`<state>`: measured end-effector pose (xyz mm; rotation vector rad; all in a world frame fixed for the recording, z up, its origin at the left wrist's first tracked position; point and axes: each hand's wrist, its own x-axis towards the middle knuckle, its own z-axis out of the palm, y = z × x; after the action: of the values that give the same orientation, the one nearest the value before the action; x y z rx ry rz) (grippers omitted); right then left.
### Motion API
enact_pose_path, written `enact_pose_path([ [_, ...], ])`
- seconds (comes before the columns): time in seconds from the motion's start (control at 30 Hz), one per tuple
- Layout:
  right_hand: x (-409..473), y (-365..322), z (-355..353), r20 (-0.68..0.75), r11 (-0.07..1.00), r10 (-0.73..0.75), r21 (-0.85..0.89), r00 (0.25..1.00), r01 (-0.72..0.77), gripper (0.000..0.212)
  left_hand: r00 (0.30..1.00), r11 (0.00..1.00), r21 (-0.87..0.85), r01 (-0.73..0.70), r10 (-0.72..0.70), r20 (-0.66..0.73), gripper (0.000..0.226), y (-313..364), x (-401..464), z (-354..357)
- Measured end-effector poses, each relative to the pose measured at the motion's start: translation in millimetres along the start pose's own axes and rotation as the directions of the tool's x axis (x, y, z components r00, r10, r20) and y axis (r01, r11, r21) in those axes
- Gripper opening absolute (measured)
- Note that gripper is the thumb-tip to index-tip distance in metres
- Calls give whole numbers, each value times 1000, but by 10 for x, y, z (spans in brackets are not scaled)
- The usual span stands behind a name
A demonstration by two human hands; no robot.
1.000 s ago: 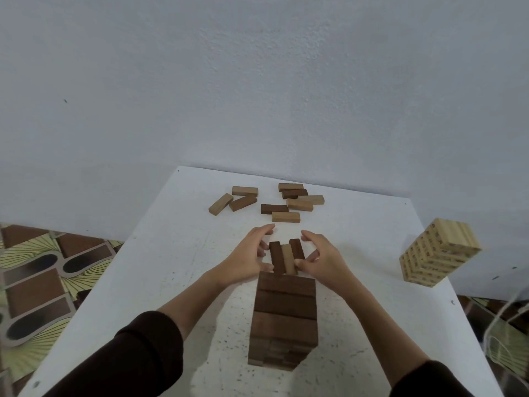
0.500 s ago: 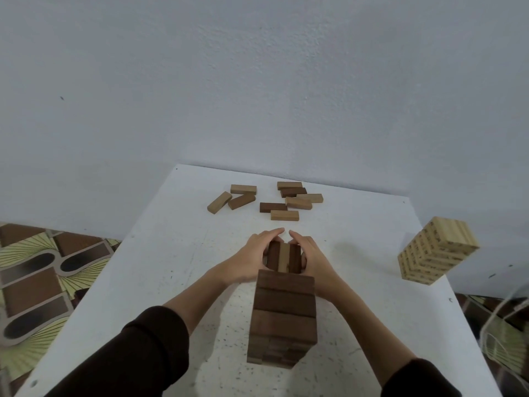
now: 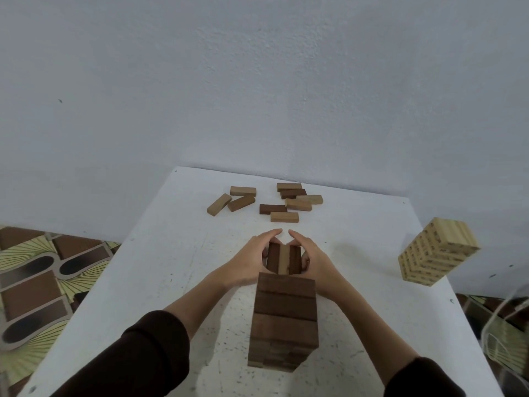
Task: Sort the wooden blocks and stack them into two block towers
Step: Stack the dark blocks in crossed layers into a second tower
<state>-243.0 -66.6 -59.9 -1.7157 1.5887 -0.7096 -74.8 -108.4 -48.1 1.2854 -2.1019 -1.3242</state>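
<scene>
Against grey wall (image 3: 257,81), white table (image 3: 177,253).

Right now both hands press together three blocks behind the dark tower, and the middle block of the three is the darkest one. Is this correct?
Not quite. The head view shows the middle block is the lightest of the three blocks; the outer two are dark. The rest holds: left hand and right hand press them together behind the dark tower.

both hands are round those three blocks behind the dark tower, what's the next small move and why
Probably lift the set of three wooden blocks onto the dark brown wooden block tower. The left hand and right hand hold them squeezed side by side, a full layer. The pale middle block may belong with the light pine tower.
</scene>
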Motion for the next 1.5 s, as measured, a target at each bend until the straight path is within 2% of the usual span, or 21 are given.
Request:
enact_pose_path([
  [0.2, 33, -119, -114, 2, 999, 1, 51, 1000, -1, 92, 999, 999, 32, -41, 42, -19, 92, 78, 7, -119],
  [0.47, -33, -657, -523, -60, 986, -128, 101, 990, 133, 92, 988, 989, 26, -147, 148, -48, 94, 556, -180, -551],
  [0.73, -465, -1247, -771, -128, 961, -270, 17, 954, 274, 88, 949, 958, 85, -272, 282, -138, 94, 1091, -776, -762],
  [1.07, -1146, -1380, -547, -128, 970, -239, 10, 963, 242, 91, 949, 954, 106, -282, 294, -118, 99, 1030, -1397, -577],
  [1.5, -1315, -1245, -390, -127, 980, -190, 31, 974, 195, 89, 958, 956, 127, -264, 275, -76, 97, 938, -1552, -421],
])
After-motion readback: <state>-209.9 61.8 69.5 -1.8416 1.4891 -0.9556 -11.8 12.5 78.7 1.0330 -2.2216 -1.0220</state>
